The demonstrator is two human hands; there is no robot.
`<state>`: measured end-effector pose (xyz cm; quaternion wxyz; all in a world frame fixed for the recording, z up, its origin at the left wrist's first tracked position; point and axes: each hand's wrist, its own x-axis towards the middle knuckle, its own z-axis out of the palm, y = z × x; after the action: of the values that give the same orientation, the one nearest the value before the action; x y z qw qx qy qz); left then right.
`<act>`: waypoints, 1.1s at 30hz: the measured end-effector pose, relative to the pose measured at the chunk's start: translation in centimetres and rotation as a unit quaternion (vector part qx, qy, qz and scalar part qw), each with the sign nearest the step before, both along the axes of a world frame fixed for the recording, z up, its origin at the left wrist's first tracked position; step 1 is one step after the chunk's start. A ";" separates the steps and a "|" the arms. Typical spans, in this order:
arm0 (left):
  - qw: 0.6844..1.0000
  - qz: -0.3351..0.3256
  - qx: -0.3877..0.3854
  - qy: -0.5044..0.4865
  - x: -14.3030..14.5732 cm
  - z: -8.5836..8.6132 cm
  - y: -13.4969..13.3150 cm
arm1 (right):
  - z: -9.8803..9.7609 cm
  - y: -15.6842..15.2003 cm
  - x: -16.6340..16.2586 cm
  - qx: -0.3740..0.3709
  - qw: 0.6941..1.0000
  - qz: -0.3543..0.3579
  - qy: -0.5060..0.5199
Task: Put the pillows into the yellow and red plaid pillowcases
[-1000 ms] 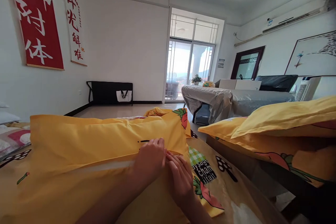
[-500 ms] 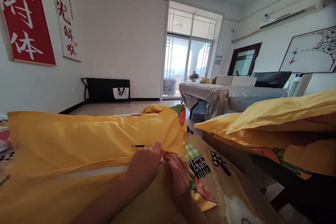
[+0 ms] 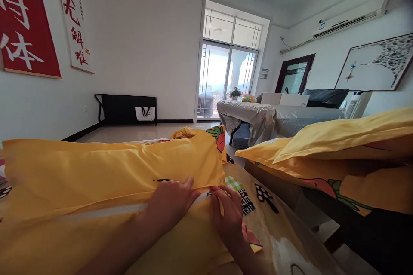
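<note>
A stuffed yellow pillowcase (image 3: 97,163) with a printed strawberry-like corner lies across the front of the view. Along its near side runs a white zipper (image 3: 106,211), with the fabric folded back beside it. My left hand (image 3: 172,200) is closed on the pillowcase's edge by the zipper, thumb uppermost. Just to its right, my right hand (image 3: 228,210) pinches at a small dark zipper pull (image 3: 209,193) near the case's right end. A short length of white zipper shows between the two hands.
Under the pillowcase is a brown patterned blanket (image 3: 274,223). More yellow bedding (image 3: 322,146) is piled on a dark surface at right. Farther back stand a plastic-covered table (image 3: 245,116), a black folded frame (image 3: 119,109) with a white bag (image 3: 145,113), and a glass door (image 3: 213,77).
My right hand has moved slightly right, away from my left hand, and more white zipper shows between them. My left hand has shifted a little left as the view turned slightly.
</note>
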<state>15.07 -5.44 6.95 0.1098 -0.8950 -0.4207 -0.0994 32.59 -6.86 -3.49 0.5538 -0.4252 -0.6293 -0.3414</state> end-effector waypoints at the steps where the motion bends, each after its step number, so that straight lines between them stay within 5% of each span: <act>1: 1.000 -0.004 0.002 0.001 0.0 0.0 0.0 | 0.0 -0.1 0.0 -0.001 1.000 -0.009 -0.007; 7: 1.000 -0.004 0.011 -0.006 0.0 -0.3 0.1 | -0.2 -0.3 -1.2 0.018 0.989 -0.140 -0.048; 15: 1.000 -0.013 0.016 0.014 0.0 -0.3 -0.6 | -0.2 0.6 -3.4 -0.103 0.992 -0.057 0.045; 21: 0.997 -0.004 0.041 0.059 0.4 -0.4 -0.2 | -0.6 0.4 -3.9 -0.055 0.996 -0.013 0.065; 26: 0.987 -0.090 0.122 0.053 2.3 -0.9 0.9 | -0.9 0.2 -3.9 -0.040 0.996 -0.010 0.077; 33: 0.997 -0.072 0.000 -0.008 3.6 -1.3 2.5 | -0.8 0.2 -4.0 -0.030 0.997 -0.001 0.072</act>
<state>18.66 -2.97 5.69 0.0987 -0.9222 -0.3561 -0.1140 28.57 -6.69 -4.31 0.5846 -0.4654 -0.5974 -0.2911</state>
